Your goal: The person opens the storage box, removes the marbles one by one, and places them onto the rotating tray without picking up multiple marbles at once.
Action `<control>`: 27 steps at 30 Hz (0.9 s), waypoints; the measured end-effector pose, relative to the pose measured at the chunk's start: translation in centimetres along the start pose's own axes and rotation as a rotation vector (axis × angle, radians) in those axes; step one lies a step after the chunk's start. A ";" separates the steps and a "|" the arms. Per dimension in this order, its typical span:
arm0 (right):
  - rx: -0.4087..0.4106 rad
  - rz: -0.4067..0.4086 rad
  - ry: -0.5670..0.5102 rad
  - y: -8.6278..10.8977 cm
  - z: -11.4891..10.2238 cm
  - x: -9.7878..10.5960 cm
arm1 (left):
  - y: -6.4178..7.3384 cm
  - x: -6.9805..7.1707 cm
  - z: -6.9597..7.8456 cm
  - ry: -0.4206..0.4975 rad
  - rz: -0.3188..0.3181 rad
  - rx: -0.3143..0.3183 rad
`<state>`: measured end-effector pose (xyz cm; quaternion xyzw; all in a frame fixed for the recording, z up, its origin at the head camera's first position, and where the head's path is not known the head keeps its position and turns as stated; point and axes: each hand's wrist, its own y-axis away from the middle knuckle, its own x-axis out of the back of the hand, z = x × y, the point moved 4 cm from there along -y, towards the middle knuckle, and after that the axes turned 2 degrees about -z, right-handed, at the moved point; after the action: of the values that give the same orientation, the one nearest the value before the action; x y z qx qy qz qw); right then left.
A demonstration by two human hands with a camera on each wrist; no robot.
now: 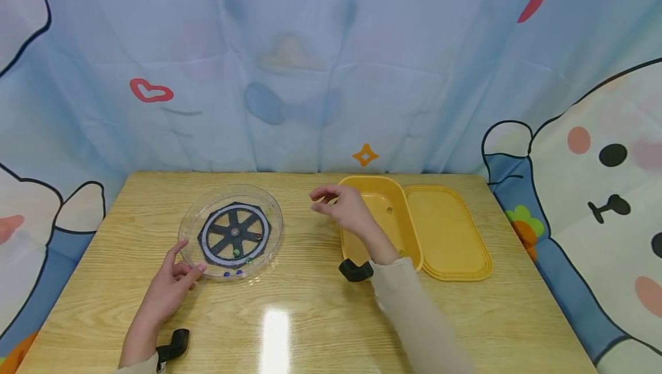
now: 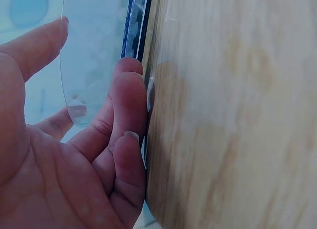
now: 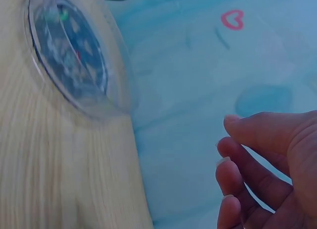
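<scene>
A round clear dish (image 1: pixel 276 242) stands on the left of the table, over a dark six-spoked wheel pattern. My left hand (image 1: pixel 168 288) holds its near-left rim, and in the left wrist view the thumb (image 2: pixel 42 46) and fingers lie against the clear wall. Small marbles sit in the dish: a green marble (image 1: pixel 236 253), a reddish marble (image 1: pixel 258 236) and a blue marble (image 1: pixel 226 274) among them. My right hand (image 1: pixel 343 207) hovers by the yellow box (image 1: pixel 411 230), fingers loosely bent and apart from the thumb, with nothing visible between them.
Inside the yellow box lie small marbles, one amber marble (image 1: pixel 389 210) near its middle. A yellow lid (image 1: pixel 450 233) lies flat against the box's right side. Behind the wooden table (image 1: pixel 305 305) hangs a blue printed curtain (image 1: pixel 300 64).
</scene>
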<state>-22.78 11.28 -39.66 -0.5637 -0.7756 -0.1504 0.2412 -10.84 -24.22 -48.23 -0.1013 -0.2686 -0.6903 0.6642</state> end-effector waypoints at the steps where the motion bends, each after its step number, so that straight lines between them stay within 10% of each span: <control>1: -0.008 0.008 0.008 0.0 0.4 0.7 | 0.0 0.0 0.0 0.001 0.001 -0.002; 12: -0.114 0.072 0.023 -1.6 6.0 5.8 | 0.0 0.0 0.0 0.022 0.002 -0.002; 27: -0.100 -0.042 0.228 -3.0 9.7 4.4 | 0.0 -0.1 0.0 -0.021 -0.008 -0.007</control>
<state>-28.72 18.78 -45.25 -0.5380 -0.7461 -0.2572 0.2963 -10.88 -24.14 -48.27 -0.1099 -0.2738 -0.6927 0.6581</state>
